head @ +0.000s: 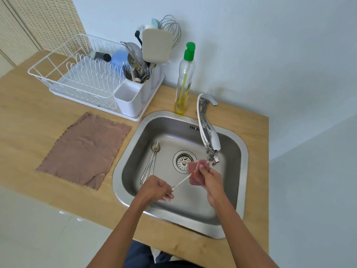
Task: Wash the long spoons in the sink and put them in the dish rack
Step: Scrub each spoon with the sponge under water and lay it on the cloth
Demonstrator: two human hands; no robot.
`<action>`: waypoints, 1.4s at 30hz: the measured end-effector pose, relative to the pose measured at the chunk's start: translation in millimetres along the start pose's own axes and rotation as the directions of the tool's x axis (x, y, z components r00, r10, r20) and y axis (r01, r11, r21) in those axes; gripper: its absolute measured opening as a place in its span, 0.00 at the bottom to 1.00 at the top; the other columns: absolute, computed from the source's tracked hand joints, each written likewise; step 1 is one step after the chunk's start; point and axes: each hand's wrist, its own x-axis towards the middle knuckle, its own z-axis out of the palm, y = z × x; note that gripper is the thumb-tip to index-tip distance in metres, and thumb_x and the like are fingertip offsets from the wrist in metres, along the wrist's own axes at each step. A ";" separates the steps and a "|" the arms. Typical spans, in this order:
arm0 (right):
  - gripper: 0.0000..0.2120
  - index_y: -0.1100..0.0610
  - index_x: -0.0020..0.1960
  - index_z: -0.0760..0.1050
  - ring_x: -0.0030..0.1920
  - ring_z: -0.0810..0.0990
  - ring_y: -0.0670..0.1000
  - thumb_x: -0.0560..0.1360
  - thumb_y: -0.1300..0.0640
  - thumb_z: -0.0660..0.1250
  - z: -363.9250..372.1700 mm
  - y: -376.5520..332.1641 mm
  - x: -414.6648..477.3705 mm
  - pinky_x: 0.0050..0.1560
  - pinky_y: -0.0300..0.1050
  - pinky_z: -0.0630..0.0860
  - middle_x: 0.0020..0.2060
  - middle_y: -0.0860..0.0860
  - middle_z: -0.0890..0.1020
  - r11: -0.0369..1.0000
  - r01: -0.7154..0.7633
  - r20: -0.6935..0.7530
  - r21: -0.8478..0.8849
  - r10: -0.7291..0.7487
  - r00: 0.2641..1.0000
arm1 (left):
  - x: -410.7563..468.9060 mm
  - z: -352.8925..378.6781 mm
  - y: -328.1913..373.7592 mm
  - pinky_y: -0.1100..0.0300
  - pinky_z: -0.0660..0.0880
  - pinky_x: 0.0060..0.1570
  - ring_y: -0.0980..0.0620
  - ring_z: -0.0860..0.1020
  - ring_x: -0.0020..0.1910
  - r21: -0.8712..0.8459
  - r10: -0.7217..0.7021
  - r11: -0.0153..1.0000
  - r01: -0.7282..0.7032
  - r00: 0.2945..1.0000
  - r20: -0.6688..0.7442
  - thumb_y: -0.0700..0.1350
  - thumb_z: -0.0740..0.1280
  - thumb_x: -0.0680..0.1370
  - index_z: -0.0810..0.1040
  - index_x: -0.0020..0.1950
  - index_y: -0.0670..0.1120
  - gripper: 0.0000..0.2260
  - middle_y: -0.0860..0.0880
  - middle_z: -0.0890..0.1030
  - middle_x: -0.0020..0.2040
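Here, spoon point(181, 182) in left hand point(155, 187).

No legible text, brand or number anywhere, label on the dish soap bottle point(184, 82) at the counter's point(243, 122) back edge behind the sink point(123, 151) too blurred to read, faint marks on the faucet point(211, 136) spout illegible.

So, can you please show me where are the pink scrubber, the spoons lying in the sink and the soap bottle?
pink scrubber point(193, 168): head view, its upper left part.
spoons lying in the sink point(151, 163): head view, middle of the handles.
soap bottle point(184, 80): head view, clear body below the green cap.
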 end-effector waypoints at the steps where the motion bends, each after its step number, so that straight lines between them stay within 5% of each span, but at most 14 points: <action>1: 0.11 0.60 0.57 0.83 0.52 0.85 0.60 0.77 0.57 0.70 2.1 2.9 -2.0 0.53 0.63 0.81 0.50 0.59 0.86 0.999 -0.010 0.021 -0.032 0.011 1.000 | -0.5 0.6 0.2 0.61 0.81 0.38 0.48 0.85 0.39 0.015 0.002 1.000 -0.003 0.999 0.032 0.38 0.72 0.76 0.86 0.47 0.38 0.04 0.44 0.87 0.39; 8: 0.06 0.56 0.51 0.84 0.48 0.85 0.58 0.78 0.58 0.68 -5.7 -5.7 11.1 0.50 0.61 0.82 0.47 0.57 0.87 0.999 0.015 -0.088 0.048 -0.011 0.996 | -0.5 -2.0 -1.7 0.62 0.80 0.37 0.49 0.86 0.42 0.050 -0.022 0.999 0.017 0.994 0.105 0.40 0.73 0.76 0.86 0.48 0.40 0.04 0.46 0.87 0.40; 13: 0.07 0.57 0.52 0.84 0.50 0.85 0.58 0.77 0.56 0.71 -0.1 6.8 1.9 0.55 0.61 0.81 0.49 0.58 0.86 0.994 0.018 0.019 -0.110 -0.016 1.000 | 4.9 -0.5 1.7 0.61 0.81 0.40 0.51 0.86 0.41 0.064 -0.018 0.998 0.011 0.993 0.113 0.39 0.73 0.76 0.86 0.49 0.41 0.04 0.46 0.87 0.40; 20: 0.06 0.59 0.51 0.83 0.51 0.84 0.59 0.79 0.60 0.68 -9.1 -18.0 16.5 0.54 0.62 0.81 0.51 0.60 0.85 0.999 0.037 -0.049 -0.037 -0.038 0.998 | 8.9 2.9 8.3 0.61 0.82 0.42 0.51 0.86 0.43 0.046 -0.006 0.999 0.001 0.993 0.117 0.39 0.72 0.77 0.85 0.51 0.39 0.05 0.46 0.87 0.42; 25: 0.07 0.57 0.53 0.83 0.46 0.86 0.54 0.78 0.58 0.70 -6.4 -3.9 7.2 0.51 0.52 0.83 0.45 0.54 0.87 0.971 0.038 0.062 -0.237 -0.024 0.998 | 15.3 13.6 7.2 0.57 0.83 0.44 0.49 0.86 0.43 0.047 0.035 0.998 -0.043 0.988 0.152 0.40 0.71 0.78 0.85 0.53 0.40 0.06 0.47 0.87 0.42; 28: 0.08 0.56 0.54 0.83 0.47 0.85 0.53 0.77 0.56 0.71 -10.5 -12.4 15.4 0.51 0.48 0.82 0.44 0.52 0.87 0.921 0.042 0.061 -0.386 -0.020 0.998 | 20.3 13.1 2.5 0.58 0.82 0.38 0.51 0.86 0.40 0.145 0.067 0.985 -0.095 0.980 0.187 0.45 0.71 0.78 0.80 0.58 0.46 0.10 0.50 0.87 0.42; 34: 0.05 0.50 0.44 0.81 0.44 0.84 0.48 0.78 0.55 0.69 -14.9 -29.9 13.3 0.43 0.39 0.76 0.41 0.48 0.85 0.751 0.120 0.172 -0.649 -0.009 0.985 | 56.6 -13.5 37.0 0.61 0.79 0.32 0.52 0.83 0.33 0.248 0.280 0.937 -0.246 0.954 -0.110 0.49 0.67 0.80 0.82 0.52 0.48 0.07 0.53 0.86 0.35; 39: 0.05 0.52 0.44 0.82 0.45 0.85 0.49 0.77 0.54 0.70 -20.5 -34.3 17.5 0.54 0.47 0.78 0.41 0.49 0.86 0.680 0.157 0.220 -0.716 0.006 0.976 | 83.5 25.4 73.5 0.57 0.80 0.45 0.56 0.80 0.35 0.145 0.303 0.944 -0.295 0.952 -0.036 0.54 0.67 0.79 0.86 0.48 0.44 0.15 0.51 0.86 0.41; 42: 0.04 0.52 0.47 0.82 0.45 0.84 0.46 0.78 0.54 0.69 -22.2 -41.0 15.1 0.49 0.40 0.77 0.41 0.47 0.86 0.645 0.180 0.262 -0.743 0.033 0.965 | 93.7 48.1 83.4 0.57 0.78 0.48 0.54 0.83 0.41 0.110 0.317 0.944 -0.311 0.948 -0.035 0.54 0.72 0.76 0.87 0.44 0.45 0.13 0.49 0.87 0.43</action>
